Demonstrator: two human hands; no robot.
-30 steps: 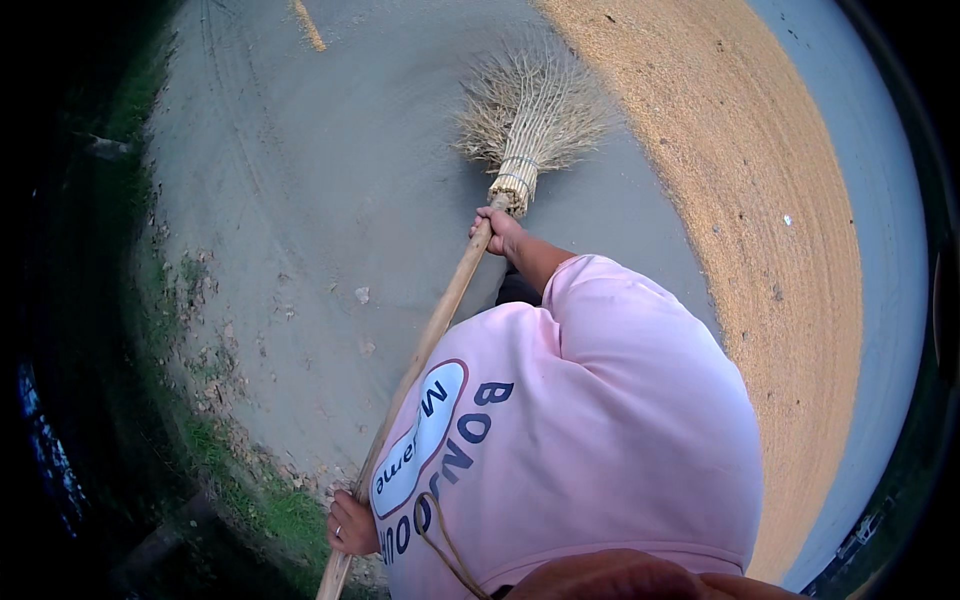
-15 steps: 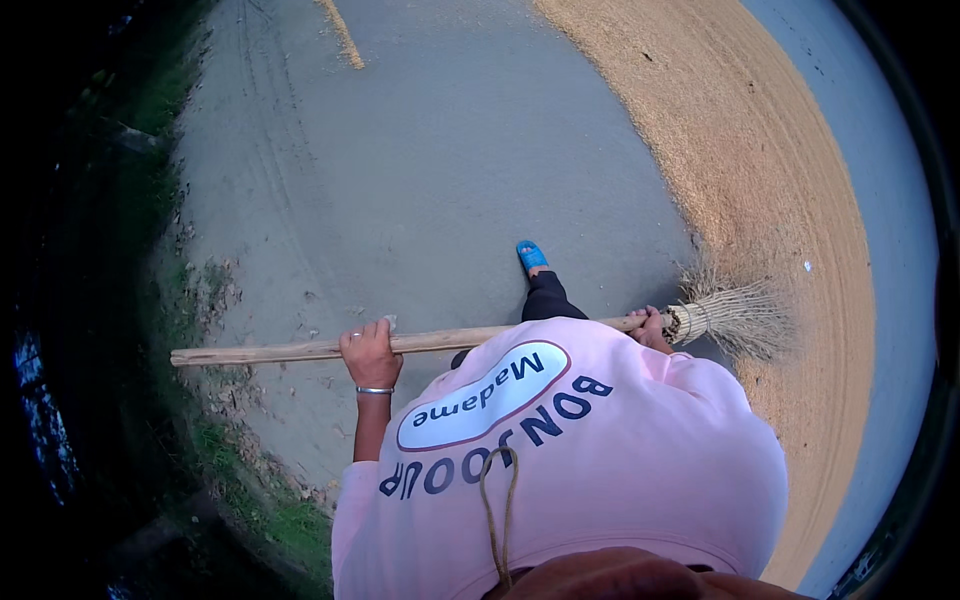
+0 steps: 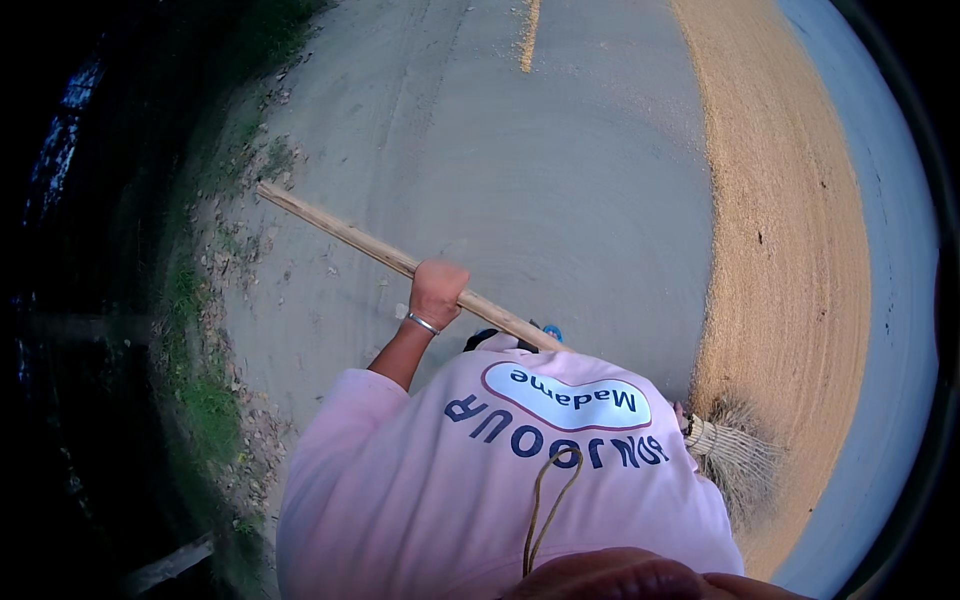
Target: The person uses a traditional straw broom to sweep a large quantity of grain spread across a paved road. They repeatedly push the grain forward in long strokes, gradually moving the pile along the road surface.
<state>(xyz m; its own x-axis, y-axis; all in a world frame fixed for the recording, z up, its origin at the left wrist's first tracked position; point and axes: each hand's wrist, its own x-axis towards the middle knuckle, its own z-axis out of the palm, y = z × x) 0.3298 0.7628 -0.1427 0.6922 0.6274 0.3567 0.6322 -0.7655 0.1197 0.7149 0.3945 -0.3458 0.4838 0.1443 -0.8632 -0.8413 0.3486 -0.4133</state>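
A twig broom lies slantwise across my body, its long wooden handle (image 3: 345,232) pointing to the far left. My left hand (image 3: 438,293), with a metal bangle at the wrist, is closed round the upper part of that handle. Low on the right, my right hand (image 3: 681,411) shows only in a small part beside the broom head, at the handle's lower end; my pink sweatshirt hides the rest. The bristles (image 3: 738,458) spread over the near inner edge of a wide band of golden grain (image 3: 780,200).
Grey paved ground (image 3: 560,180) lies in front of me, with a thin line of grain (image 3: 530,38) at the far end. Along the left run dry leaves or stones (image 3: 262,440) and grass (image 3: 210,400). My blue sandal (image 3: 552,331) shows beyond the sweatshirt.
The handle has swung from nearly level to slanting, its free end now farther away. My left hand has moved forward and right; the bristles sit nearer my body. The view has turned too.
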